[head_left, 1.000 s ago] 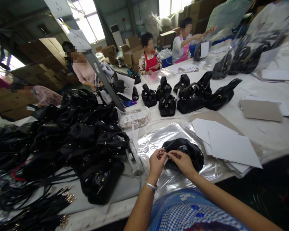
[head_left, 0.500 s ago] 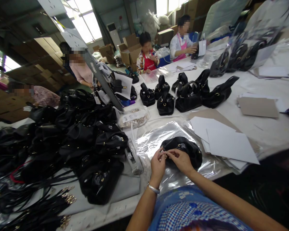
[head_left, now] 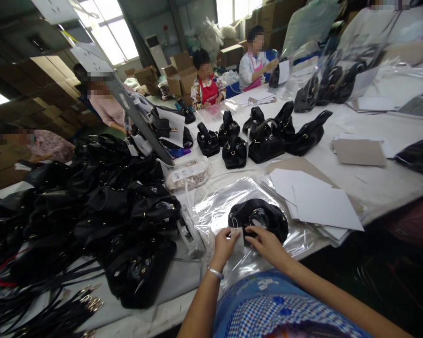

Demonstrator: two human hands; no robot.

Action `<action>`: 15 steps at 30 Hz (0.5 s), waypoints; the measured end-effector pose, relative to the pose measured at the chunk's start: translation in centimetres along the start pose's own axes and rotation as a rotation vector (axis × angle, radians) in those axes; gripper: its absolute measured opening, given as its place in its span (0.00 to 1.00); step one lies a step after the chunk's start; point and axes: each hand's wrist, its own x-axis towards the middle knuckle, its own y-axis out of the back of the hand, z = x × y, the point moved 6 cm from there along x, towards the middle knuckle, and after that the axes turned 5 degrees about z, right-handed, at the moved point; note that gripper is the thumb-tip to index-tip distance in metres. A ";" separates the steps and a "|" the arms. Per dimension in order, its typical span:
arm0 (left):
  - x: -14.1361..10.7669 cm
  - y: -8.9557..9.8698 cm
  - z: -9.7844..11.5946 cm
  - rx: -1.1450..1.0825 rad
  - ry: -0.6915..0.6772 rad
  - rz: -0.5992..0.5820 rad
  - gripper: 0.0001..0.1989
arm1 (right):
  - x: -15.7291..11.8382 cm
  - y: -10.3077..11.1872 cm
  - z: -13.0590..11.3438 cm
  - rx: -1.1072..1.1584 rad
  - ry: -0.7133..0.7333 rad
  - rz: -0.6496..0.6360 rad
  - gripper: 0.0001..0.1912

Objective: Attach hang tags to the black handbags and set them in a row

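Note:
A black handbag (head_left: 273, 219) lies on clear plastic sheets (head_left: 211, 197) at the table's front edge. A pale tag (head_left: 237, 237) hangs by a thin loop at the bag's left end. My left hand (head_left: 225, 246) pinches this tag between thumb and fingers. Just right of the tag is my right hand (head_left: 266, 243), its thumb and forefinger apart at the bag's front side, with nothing visible between them.
Black bags (head_left: 109, 206) are heaped at the left, with straps and gold clasps (head_left: 91, 300) below. A bag of small parts (head_left: 188, 173), a slanted metal post (head_left: 137, 112), standing handbags (head_left: 266, 141) and white card sheets (head_left: 324, 206) surround the spot. Several people work beyond.
The right hand has parted from the left and its fingers have opened. The tag now shows in the left hand. The whole view has shifted slightly.

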 end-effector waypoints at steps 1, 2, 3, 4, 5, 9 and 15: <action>-0.4 -0.4 0.1 -0.125 0.068 -0.052 0.15 | -0.4 0.3 -0.1 -0.062 0.006 0.009 0.20; -0.8 -1.0 0.1 -0.256 0.146 -0.096 0.17 | -0.7 0.5 -0.2 -0.114 0.011 0.011 0.21; -1.3 -1.6 0.2 -0.374 0.221 -0.131 0.20 | -1.0 0.8 -0.3 -0.157 0.016 0.008 0.22; -1.7 -2.4 0.4 -0.467 0.280 -0.158 0.23 | -1.2 1.1 -0.4 -0.194 0.025 0.001 0.21; -2.0 -3.1 0.6 -0.526 0.314 -0.175 0.25 | -1.4 1.5 -0.5 -0.231 0.035 0.000 0.20; -2.1 -4.8 1.7 -0.531 0.246 -0.161 0.25 | -1.4 4.1 -1.1 -0.384 0.074 0.095 0.15; -1.6 -5.0 2.9 0.116 -0.195 -0.179 0.16 | -0.4 6.6 -0.7 -0.561 0.165 0.255 0.16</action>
